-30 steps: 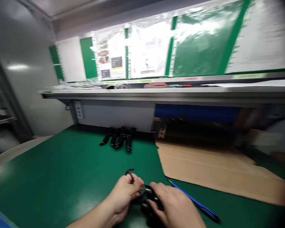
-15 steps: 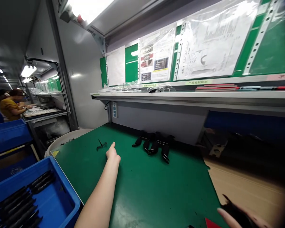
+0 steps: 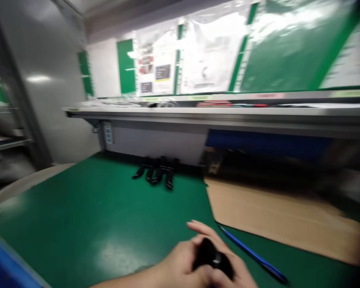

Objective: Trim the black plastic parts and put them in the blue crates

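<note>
A small black part (image 3: 211, 258) is held low in the middle of the view, above the near edge of the green mat (image 3: 87, 224). The left hand (image 3: 183, 264) is wrapped around its left side, with the fingers curled against it. The right hand (image 3: 228, 266) is closed over its right and far side, with one finger stretched forward above it. The part is thus seen between the two palms, and only its dark top and a small pale spot are left uncovered; its exact shape cannot be told because of the motion blur.

Just to the right of the hands a blue pen (image 3: 252, 256) is laid slantwise on the mat, its far end close to the edge of a flat cardboard sheet (image 3: 276, 216) that is spread over the right part of the bench. Well apart from the hands, at the back of the mat under the shelf (image 3: 198, 114), a small cluster of black parts (image 3: 157, 174) is laid together. Papers in clear sleeves (image 3: 204, 56) are hung on the green back panel above the shelf. A blue bin edge (image 3: 6, 260) is seen at the lower left corner
</note>
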The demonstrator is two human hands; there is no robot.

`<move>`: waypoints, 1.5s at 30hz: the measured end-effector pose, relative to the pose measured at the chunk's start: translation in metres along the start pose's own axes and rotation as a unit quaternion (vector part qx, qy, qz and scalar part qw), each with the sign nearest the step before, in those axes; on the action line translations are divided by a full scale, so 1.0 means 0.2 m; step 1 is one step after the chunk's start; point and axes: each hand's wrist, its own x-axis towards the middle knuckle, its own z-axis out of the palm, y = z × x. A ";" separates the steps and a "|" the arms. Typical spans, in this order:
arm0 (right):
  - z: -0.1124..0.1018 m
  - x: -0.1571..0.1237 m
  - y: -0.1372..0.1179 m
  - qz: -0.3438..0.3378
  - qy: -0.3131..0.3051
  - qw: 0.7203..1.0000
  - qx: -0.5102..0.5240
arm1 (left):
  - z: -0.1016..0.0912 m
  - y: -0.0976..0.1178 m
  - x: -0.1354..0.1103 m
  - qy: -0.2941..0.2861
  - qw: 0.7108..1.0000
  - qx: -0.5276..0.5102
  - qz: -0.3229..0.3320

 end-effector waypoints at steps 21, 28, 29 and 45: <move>-0.50 0.02 0.31 0.203 0.077 0.945 -0.246 | -0.03 0.00 0.04 0.117 0.917 -0.253 -0.285; -0.37 0.03 0.09 0.119 0.014 0.970 -0.212 | -0.07 -0.03 0.04 0.116 0.944 -0.121 -0.284; -0.35 0.02 0.07 0.112 0.003 0.971 -0.211 | -0.07 -0.03 0.04 0.109 0.947 -0.096 -0.285; -0.31 0.02 -0.03 0.056 -0.088 0.960 -0.260 | -0.10 0.02 0.06 -0.008 0.967 0.036 -0.252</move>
